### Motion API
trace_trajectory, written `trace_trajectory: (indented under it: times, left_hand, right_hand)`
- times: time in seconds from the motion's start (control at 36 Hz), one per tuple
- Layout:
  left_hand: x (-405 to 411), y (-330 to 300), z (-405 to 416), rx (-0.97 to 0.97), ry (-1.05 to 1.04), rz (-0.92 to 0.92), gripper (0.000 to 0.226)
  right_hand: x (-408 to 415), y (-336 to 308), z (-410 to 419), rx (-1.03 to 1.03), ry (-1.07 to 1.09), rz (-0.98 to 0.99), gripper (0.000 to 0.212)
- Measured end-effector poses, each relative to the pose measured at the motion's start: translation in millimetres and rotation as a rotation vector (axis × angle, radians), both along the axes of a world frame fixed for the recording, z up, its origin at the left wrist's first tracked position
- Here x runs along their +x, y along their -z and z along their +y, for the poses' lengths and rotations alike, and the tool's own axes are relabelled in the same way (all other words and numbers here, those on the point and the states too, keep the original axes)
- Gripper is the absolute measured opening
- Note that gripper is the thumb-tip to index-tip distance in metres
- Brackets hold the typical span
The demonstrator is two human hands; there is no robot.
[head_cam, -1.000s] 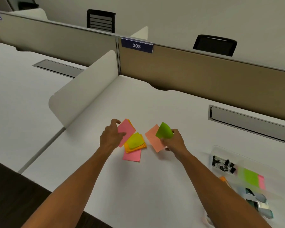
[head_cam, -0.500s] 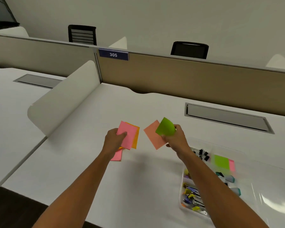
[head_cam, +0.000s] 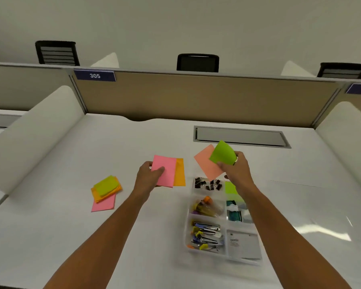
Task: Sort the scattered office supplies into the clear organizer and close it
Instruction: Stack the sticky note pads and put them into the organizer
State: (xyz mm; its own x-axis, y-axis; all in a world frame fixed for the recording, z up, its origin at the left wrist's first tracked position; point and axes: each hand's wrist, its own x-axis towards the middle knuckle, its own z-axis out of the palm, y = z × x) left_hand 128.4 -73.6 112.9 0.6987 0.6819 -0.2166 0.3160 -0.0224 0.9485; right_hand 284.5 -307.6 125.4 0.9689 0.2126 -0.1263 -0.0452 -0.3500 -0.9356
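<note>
My left hand (head_cam: pixel 148 177) holds a pink sticky note pad (head_cam: pixel 165 171) with an orange pad (head_cam: pixel 179 172) behind it, lifted above the desk. My right hand (head_cam: pixel 237 170) grips a salmon note (head_cam: pixel 207 163) and a green note (head_cam: pixel 223 153) above the far end of the clear organizer (head_cam: pixel 222 255). The organizer lies open, its compartments holding black binder clips (head_cam: pixel 207 184), coloured clips (head_cam: pixel 205 236), green notes (head_cam: pixel 230 187) and a white card (head_cam: pixel 243 244). A small pile of green, orange and pink notes (head_cam: pixel 105 191) lies on the desk to the left.
The organizer's clear lid (head_cam: pixel 313 207) lies flat to its right. White side dividers (head_cam: pixel 33 132) flank the desk, a beige partition (head_cam: pixel 196 99) closes the back, and a grey cable hatch (head_cam: pixel 241 136) sits behind my right hand.
Both hands have carried their notes rightwards from the pile toward the organizer. My left hand has lifted the pink and orange pads off the pile. The camera has turned right, bringing the organizer into full view.
</note>
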Motion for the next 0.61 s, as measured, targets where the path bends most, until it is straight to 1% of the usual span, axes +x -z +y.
trace_trajectory:
  times: [0.11, 0.22, 0.42, 0.53, 0.61]
  left_hand:
    - [22.1, 1.4, -25.4, -0.004, 0.067, 0.011, 0.037]
    - [46.5, 2.7, -47.8, 0.047, 0.155, 0.034, 0.035]
    - [100.5, -0.5, -81.9, 0.330, 0.401, 0.116, 0.026]
    - [128.7, -3.1, -101.0, 0.485, 0.519, 0.169, 0.030]
    - [146.6, -2.2, -115.9, 0.621, 0.588, 0.247, 0.035]
  right_hand:
    - [9.5, 0.6, -31.8, 0.017, 0.086, 0.001, 0.048]
    - [15.5, 1.1, -59.5, 0.041, 0.175, 0.005, 0.046]
    - [19.3, 4.0, -99.3, 0.071, 0.270, 0.018, 0.045]
    - [19.1, 7.5, -115.1, 0.101, 0.321, 0.028, 0.045]
    - [18.8, 9.7, -126.4, 0.125, 0.358, 0.036, 0.043]
